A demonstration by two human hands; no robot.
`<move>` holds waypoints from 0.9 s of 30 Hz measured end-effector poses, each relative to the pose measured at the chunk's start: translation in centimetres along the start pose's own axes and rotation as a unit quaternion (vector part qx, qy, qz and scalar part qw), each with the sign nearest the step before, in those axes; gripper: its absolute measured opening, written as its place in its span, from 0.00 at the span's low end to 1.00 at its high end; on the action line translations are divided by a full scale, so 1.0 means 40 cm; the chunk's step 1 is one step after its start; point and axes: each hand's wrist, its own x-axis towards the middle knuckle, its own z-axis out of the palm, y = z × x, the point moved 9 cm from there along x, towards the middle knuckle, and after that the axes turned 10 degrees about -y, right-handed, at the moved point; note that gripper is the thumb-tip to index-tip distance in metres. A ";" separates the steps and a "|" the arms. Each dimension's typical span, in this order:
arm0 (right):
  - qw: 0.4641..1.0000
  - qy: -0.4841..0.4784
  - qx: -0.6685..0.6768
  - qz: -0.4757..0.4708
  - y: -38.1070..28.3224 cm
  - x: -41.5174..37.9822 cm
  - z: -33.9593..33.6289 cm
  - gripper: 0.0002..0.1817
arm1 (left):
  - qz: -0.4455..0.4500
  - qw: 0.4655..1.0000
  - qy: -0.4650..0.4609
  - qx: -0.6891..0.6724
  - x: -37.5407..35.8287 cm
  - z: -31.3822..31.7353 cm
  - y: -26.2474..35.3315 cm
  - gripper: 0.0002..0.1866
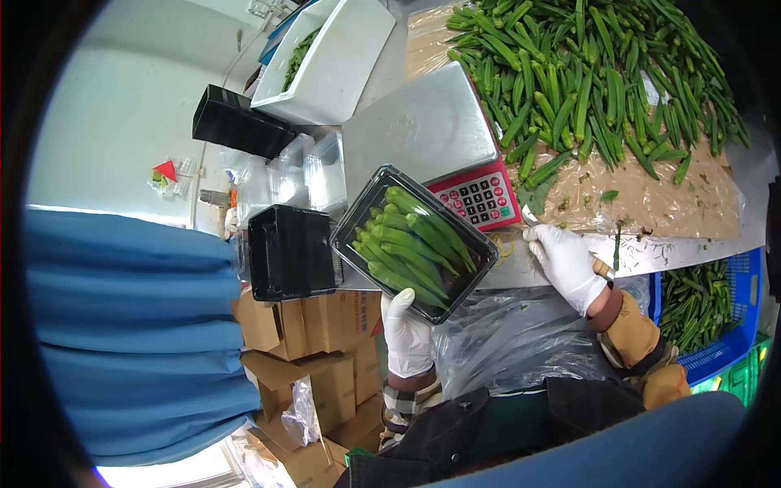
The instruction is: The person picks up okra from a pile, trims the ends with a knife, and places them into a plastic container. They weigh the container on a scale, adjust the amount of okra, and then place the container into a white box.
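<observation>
My left hand (407,337), in a white glove, grips the lower edge of a black plastic tray (346,237) with its thumb on the rim. Green okra pods (411,244) lie side by side in the tray, which is tilted in front of the scale. My right hand (565,264), also gloved, is closed at the table's front edge around what looks like a small knife (603,267). A short pale blade shows by the fingertips and a wooden handle below the palm. The digital scale (419,126) has a bare steel plate and a red keypad, partly covered by the tray.
Loose okra (586,73) is heaped on plastic-covered cardboard (651,203) at the right. Black trays (285,252), clear plastic lids (301,171) and a white foam box (333,65) stand left. A blue crate (752,293) of okra sits lower right, cardboard boxes (325,325) lower left.
</observation>
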 end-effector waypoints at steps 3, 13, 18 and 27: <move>0.998 0.050 0.007 -0.022 -0.010 -0.002 -0.051 0.15 | -0.003 1.000 -0.002 0.007 0.002 -0.003 -0.003 0.31; 0.989 -0.009 0.146 -0.001 -0.033 0.003 -0.073 0.09 | -0.129 0.985 -0.055 -0.097 -0.020 0.023 -0.048 0.36; 0.934 -0.021 0.356 -0.034 -0.109 0.001 -0.061 0.11 | -0.220 0.961 -0.167 -0.035 -0.070 0.060 -0.148 0.40; 0.753 -0.069 0.652 0.058 -0.076 -0.032 -0.018 0.08 | -0.265 0.956 -0.109 -0.066 -0.076 0.095 -0.184 0.34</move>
